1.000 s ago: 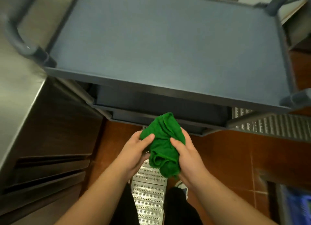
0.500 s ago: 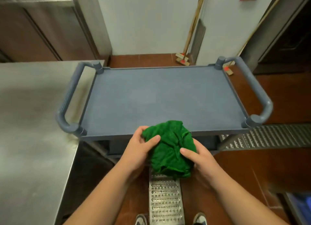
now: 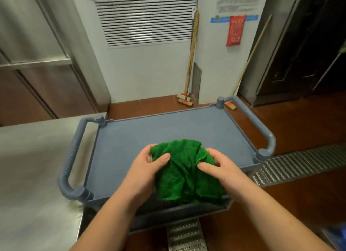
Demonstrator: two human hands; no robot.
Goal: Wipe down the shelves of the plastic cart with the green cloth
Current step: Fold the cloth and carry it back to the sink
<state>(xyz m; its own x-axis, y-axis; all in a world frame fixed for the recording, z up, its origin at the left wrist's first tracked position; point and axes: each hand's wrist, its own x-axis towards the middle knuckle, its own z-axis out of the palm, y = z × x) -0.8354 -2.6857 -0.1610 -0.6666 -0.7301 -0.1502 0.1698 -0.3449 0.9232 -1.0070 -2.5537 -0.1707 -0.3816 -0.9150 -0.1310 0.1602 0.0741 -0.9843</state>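
Note:
The grey-blue plastic cart (image 3: 131,138) stands in front of me with its flat top shelf bare and a looped handle at each end. A bunched green cloth (image 3: 183,168) hangs over the near edge of that top shelf. My left hand (image 3: 148,170) grips the cloth's left side, thumb on top. My right hand (image 3: 221,168) grips its right side. A lower shelf edge (image 3: 179,211) shows just under the cloth; the rest of the lower shelves is hidden.
A stainless steel counter (image 3: 33,166) touches the cart's left handle. Metal drain grates (image 3: 299,164) run across the red-brown floor at right and under me. Broom handles (image 3: 191,63) lean against the white wall behind the cart. A dark door (image 3: 303,44) stands at far right.
The view has tilted up from the cart's underside to its whole top. Both hands have carried the cloth up and forward, from below the shelf edge onto the top shelf's near edge.

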